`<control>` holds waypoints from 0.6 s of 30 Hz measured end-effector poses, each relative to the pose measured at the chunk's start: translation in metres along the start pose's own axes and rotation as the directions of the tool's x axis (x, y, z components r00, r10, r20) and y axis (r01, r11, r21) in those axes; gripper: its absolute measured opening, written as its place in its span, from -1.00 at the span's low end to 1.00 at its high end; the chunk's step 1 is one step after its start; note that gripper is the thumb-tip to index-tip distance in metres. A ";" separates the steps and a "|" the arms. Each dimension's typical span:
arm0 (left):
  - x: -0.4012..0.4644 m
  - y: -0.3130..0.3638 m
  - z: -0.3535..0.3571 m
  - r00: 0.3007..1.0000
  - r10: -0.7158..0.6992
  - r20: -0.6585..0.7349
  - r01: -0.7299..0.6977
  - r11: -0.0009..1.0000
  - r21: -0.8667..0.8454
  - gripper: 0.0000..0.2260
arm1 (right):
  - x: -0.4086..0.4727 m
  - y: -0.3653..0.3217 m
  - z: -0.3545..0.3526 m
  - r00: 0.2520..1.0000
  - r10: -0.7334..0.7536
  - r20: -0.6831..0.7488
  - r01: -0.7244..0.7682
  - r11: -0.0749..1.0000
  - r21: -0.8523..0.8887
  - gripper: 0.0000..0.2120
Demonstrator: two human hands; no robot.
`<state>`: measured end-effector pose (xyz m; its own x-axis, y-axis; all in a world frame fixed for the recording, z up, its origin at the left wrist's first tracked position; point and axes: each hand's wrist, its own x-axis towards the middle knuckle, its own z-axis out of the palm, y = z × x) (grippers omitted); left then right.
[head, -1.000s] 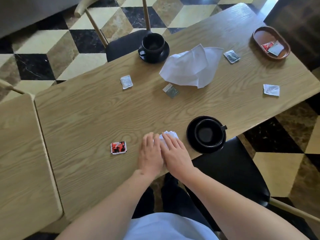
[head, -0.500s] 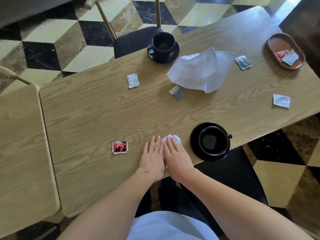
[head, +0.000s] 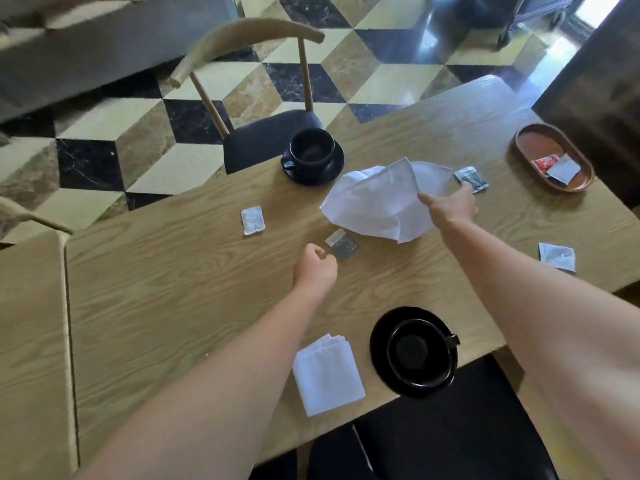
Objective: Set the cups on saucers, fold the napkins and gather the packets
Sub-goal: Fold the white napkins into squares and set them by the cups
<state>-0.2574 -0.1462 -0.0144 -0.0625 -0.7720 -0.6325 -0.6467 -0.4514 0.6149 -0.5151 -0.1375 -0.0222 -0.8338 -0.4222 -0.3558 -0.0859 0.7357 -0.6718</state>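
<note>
My right hand (head: 450,206) reaches over the right edge of the crumpled white napkin (head: 374,202), thumb and fingers spread and nothing pinched. My left hand (head: 313,268) hovers loosely curled and empty beside a grey packet (head: 342,244). A folded napkin (head: 329,374) lies at the near edge, left of the near black cup on its saucer (head: 414,351). The far black cup sits on its saucer (head: 311,155). Loose packets: white (head: 252,220), dark (head: 471,179), white (head: 556,257). My left arm hides most of the red packet.
A brown oval tray (head: 554,157) at the far right holds a red and a white packet. A wooden chair (head: 249,46) stands behind the far cup. A second table (head: 31,341) abuts on the left. A dark chair seat (head: 450,427) is below the near edge.
Both hands have left the folded napkin at the near edge and reached forward, the right to the crumpled napkin, the left toward the grey packet. The camera view has tilted up and forward.
</note>
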 end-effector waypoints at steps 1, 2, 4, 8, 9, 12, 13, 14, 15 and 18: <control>0.006 0.011 0.001 0.999 0.019 0.025 -0.019 1.000 0.019 -0.88 | 0.006 -0.001 -0.001 0.995 -0.098 -0.025 0.097 0.994 -0.059 -0.18; 0.012 0.021 0.001 0.998 0.040 0.044 -0.042 0.998 0.040 -0.88 | 0.011 -0.003 0.001 0.973 -0.225 -0.045 0.217 0.966 -0.142 -0.24; 0.028 0.043 -0.001 0.994 0.081 0.068 -0.087 0.992 0.087 -0.83 | 0.015 -0.011 0.009 0.905 -0.425 0.018 0.410 0.860 -0.304 -0.37; 0.053 0.077 -0.004 0.983 0.147 0.110 -0.166 0.966 0.196 -0.52 | 0.010 -0.023 0.028 0.894 -0.390 0.222 0.446 0.727 -0.522 -0.56; 0.056 0.084 -0.005 0.977 0.179 0.120 -0.203 0.949 0.239 -0.45 | 0.006 -0.024 0.030 0.887 -0.395 0.239 0.459 0.714 -0.529 -0.63; 0.055 0.107 -0.010 0.923 0.353 0.152 -0.383 0.813 0.439 -0.31 | -0.013 -0.031 0.032 0.775 -0.577 0.260 0.619 0.606 -0.500 -0.81; 0.052 0.115 -0.013 0.886 0.425 0.187 -0.460 0.745 0.484 -0.27 | -0.021 -0.035 0.032 0.704 -0.661 0.258 0.689 0.550 -0.472 -0.84; 0.047 0.123 -0.017 0.841 0.487 0.237 -0.536 0.684 0.495 -0.26 | -0.030 -0.040 0.031 0.632 -0.733 0.252 0.747 0.490 -0.448 -0.86; 0.043 0.130 -0.021 0.795 0.538 0.279 -0.601 0.640 0.479 -0.31 | -0.038 -0.048 0.028 0.557 -0.793 0.247 0.796 0.425 -0.431 -0.86; 0.028 0.150 -0.045 0.716 0.651 0.252 -0.682 0.576 0.450 -0.80 | -0.057 -0.078 0.013 0.399 -0.892 0.213 0.873 0.299 -0.386 -0.88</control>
<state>-0.3221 -0.2559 0.0813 -0.6573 -0.7339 -0.1714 -0.6721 0.4679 0.5740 -0.4538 -0.1779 0.0415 -0.1404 -0.9374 0.3188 -0.9639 0.0559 -0.2602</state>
